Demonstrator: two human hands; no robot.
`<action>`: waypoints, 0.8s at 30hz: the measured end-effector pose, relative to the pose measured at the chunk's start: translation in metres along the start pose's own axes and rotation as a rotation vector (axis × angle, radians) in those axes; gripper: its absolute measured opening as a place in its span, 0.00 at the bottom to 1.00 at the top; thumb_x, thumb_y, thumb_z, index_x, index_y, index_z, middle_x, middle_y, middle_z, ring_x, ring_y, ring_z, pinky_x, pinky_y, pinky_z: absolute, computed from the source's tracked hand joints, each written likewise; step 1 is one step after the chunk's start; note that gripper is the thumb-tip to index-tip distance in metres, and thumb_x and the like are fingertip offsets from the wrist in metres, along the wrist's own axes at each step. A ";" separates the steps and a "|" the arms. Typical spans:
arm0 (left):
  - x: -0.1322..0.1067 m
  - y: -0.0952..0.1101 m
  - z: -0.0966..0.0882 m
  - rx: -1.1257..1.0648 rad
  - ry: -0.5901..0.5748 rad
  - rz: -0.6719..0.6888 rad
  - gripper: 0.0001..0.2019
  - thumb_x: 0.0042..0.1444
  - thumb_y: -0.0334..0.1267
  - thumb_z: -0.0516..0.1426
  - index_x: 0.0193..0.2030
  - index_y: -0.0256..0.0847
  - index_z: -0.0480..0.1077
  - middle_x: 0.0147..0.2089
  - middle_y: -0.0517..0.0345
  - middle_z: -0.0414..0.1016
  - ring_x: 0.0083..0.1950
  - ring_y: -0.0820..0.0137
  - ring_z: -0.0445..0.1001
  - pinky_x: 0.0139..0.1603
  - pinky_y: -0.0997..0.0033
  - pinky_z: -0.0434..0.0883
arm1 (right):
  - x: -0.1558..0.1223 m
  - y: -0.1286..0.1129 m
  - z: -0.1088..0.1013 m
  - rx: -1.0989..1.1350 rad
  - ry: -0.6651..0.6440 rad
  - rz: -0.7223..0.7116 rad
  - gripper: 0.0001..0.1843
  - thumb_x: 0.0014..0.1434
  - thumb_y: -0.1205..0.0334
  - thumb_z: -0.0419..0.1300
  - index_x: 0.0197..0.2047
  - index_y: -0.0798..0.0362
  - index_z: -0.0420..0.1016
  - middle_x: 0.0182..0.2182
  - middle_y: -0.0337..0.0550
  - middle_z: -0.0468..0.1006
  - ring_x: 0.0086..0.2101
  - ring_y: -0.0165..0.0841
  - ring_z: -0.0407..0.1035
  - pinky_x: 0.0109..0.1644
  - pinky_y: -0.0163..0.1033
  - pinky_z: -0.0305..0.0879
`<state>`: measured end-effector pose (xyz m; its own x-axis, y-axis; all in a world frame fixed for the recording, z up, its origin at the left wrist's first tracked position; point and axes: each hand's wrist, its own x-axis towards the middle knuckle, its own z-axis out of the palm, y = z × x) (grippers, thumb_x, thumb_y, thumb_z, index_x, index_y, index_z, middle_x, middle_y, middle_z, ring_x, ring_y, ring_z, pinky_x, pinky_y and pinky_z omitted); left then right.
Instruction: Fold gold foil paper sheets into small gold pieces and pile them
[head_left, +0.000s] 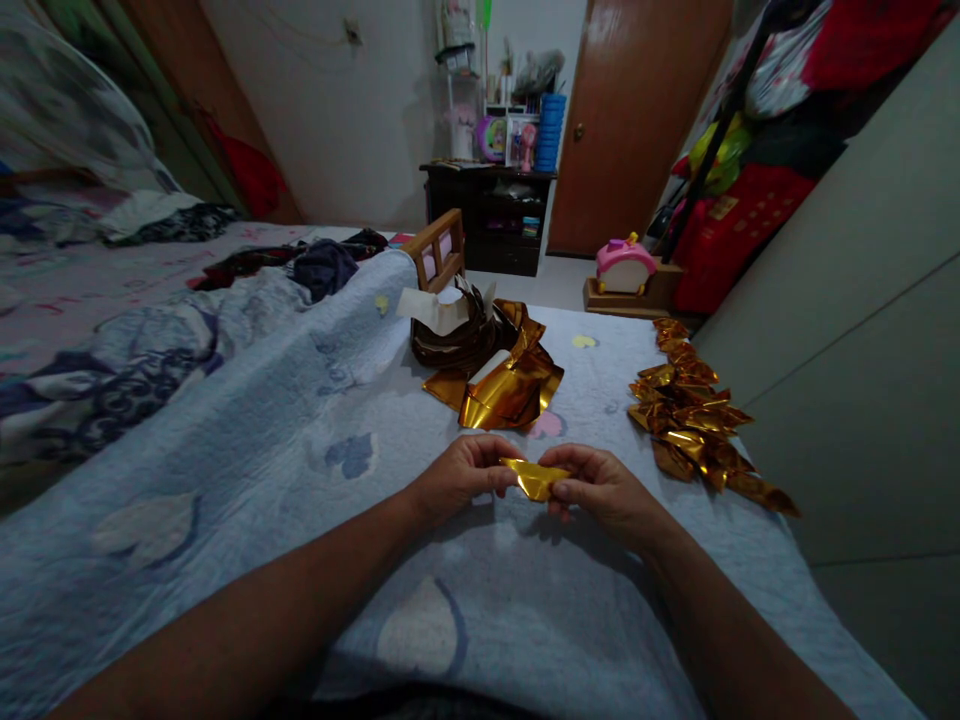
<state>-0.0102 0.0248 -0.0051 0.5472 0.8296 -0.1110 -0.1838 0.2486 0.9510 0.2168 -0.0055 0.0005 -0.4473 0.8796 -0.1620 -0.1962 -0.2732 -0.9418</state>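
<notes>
A small folded piece of gold foil paper is held up between my two hands, just above the bed. My left hand pinches its left corner, and my right hand grips the right end between thumb and fingers. Beyond the hands lie loose gold foil sheets, creased and overlapping. Behind them sits a dark brown roll-like stack with white paper sticking out of its top. To the right, several folded gold foil pieces are lined up in an overlapping row along the bed edge.
The bed is spread with a light blue quilt patterned with hearts. Rumpled clothes lie at the left, near a fan. A dark cabinet and a wooden door stand beyond, and a pale panel borders the right side.
</notes>
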 end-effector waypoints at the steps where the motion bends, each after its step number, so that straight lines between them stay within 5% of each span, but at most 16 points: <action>1: 0.000 0.000 0.000 0.009 -0.003 -0.001 0.19 0.44 0.46 0.73 0.37 0.35 0.78 0.30 0.58 0.77 0.28 0.75 0.69 0.31 0.74 0.65 | 0.000 0.001 0.000 0.007 -0.006 -0.009 0.19 0.51 0.56 0.75 0.44 0.53 0.79 0.30 0.38 0.81 0.24 0.26 0.72 0.29 0.32 0.68; 6: 0.000 0.000 -0.001 0.050 -0.014 0.010 0.18 0.46 0.48 0.72 0.35 0.35 0.79 0.29 0.58 0.75 0.28 0.75 0.68 0.32 0.74 0.65 | 0.000 0.001 0.000 0.054 -0.035 -0.027 0.20 0.50 0.55 0.76 0.44 0.52 0.78 0.32 0.38 0.81 0.24 0.25 0.71 0.27 0.31 0.67; 12: 0.000 0.001 -0.001 0.037 -0.024 0.112 0.14 0.47 0.43 0.72 0.34 0.36 0.79 0.43 0.53 0.76 0.38 0.70 0.72 0.39 0.71 0.68 | 0.000 0.000 0.002 0.054 -0.064 0.019 0.22 0.50 0.53 0.76 0.45 0.54 0.79 0.31 0.38 0.80 0.24 0.24 0.70 0.27 0.30 0.66; 24: 0.001 -0.004 -0.003 -0.160 -0.002 -0.004 0.19 0.43 0.47 0.74 0.35 0.35 0.78 0.31 0.57 0.77 0.29 0.74 0.71 0.33 0.74 0.66 | -0.003 0.000 0.002 0.078 -0.080 -0.004 0.19 0.52 0.52 0.75 0.44 0.53 0.81 0.30 0.38 0.79 0.25 0.25 0.71 0.30 0.31 0.69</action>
<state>-0.0111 0.0257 -0.0100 0.5496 0.8277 -0.1137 -0.3094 0.3280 0.8926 0.2167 -0.0089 0.0016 -0.5141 0.8476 -0.1316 -0.2638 -0.3022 -0.9160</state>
